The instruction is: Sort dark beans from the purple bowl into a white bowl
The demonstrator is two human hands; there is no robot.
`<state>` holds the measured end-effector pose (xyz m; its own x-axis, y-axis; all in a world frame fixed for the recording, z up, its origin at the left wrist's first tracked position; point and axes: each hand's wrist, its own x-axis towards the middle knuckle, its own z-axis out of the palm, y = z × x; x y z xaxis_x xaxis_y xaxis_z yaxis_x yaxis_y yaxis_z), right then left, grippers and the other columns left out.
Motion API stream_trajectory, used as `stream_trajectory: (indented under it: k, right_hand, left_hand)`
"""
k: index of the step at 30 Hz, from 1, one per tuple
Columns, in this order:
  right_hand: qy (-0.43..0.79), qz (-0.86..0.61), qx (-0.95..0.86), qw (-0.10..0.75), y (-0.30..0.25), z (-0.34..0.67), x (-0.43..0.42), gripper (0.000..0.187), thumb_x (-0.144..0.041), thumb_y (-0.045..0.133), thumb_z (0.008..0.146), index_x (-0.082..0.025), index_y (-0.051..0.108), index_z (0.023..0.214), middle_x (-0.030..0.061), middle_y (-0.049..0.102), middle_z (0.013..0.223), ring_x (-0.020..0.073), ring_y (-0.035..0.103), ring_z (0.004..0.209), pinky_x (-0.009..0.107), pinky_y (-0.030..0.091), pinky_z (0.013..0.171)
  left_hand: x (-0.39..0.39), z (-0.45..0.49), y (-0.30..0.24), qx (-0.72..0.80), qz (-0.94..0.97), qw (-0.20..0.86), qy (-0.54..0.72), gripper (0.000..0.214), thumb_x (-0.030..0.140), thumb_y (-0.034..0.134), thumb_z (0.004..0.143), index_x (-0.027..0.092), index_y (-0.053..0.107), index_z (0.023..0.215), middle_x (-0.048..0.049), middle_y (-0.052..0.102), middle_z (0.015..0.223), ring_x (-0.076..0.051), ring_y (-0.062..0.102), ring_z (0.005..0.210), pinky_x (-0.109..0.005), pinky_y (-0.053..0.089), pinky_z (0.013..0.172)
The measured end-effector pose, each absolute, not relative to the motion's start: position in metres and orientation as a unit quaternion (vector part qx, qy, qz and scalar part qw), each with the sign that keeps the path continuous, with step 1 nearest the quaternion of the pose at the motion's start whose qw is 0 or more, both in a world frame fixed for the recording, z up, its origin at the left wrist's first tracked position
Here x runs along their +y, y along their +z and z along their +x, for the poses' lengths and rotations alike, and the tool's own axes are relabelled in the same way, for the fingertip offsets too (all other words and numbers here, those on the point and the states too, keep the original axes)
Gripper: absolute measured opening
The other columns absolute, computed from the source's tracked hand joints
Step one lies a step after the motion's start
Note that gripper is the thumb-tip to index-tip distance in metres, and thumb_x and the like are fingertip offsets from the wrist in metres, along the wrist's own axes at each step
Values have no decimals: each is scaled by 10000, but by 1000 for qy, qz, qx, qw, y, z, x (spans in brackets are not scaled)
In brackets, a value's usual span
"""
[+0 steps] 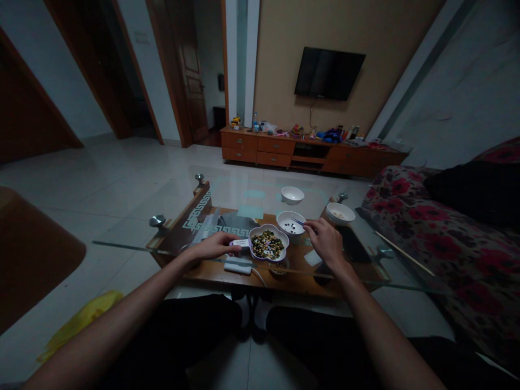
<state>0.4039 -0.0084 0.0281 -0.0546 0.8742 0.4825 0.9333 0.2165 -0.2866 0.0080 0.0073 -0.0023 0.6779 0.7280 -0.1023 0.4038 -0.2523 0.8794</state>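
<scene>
My left hand [213,246] grips the white handle of a flower-shaped dish [268,227] with a purple rim. The dish holds a heap of mixed dark, green and pale beans. My right hand [325,244] pinches thin chopsticks [298,221], whose tips reach into a white bowl [285,222] holding several dark beans. Just beyond my right hand, a second white bowl [340,213] holds pale grains. A third white bowl [292,195] stands farther off on the glass.
All of this sits on a glass-topped wooden table [260,276] with metal studs. A white cloth-like pack [238,268] lies near its front edge. A floral sofa [447,254] with a long wooden stick runs along the right. A low cabinet stands beyond.
</scene>
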Motion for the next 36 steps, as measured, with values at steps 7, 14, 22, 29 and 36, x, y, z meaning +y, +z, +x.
stream_trajectory:
  k: [7,14,22,29,36]
  right_hand:
    - [-44,-562,-801,202,29,369,-18,240,-281,609,1022,-241,845,1022,77,766,979,211,683,884,322,449,788]
    - [-69,-565,-814,118,27,342,-23,239,-310,635,1011,-232,858,976,93,766,921,205,661,780,325,401,687]
    - [-79,-559,-816,125,19,341,-17,242,-278,627,981,-217,856,934,98,757,893,179,617,708,311,363,634]
    - [-66,-572,-812,93,28,337,-21,256,-275,612,1003,-224,851,927,100,757,929,181,625,735,309,313,609]
    - [-59,-580,-807,95,32,337,-23,265,-288,593,1017,-238,848,962,91,764,950,182,635,748,301,304,593]
  left_hand:
    - [8,6,-2,379,771,485,165,486,606,681,944,165,753,1136,-80,728,993,-183,623,866,-297,446,761]
    - [7,6,-2,376,774,482,165,488,623,663,951,159,748,1075,-77,716,960,-173,616,851,-295,438,738]
    - [7,7,0,381,770,484,165,496,617,675,939,169,758,1134,-78,731,994,-188,625,877,-310,454,774]
    - [5,8,2,380,774,479,165,472,604,659,953,151,748,1052,-67,716,949,-171,604,829,-300,429,743]
    - [4,9,3,383,769,485,162,467,594,674,946,155,746,1088,-69,723,984,-168,607,842,-290,427,751]
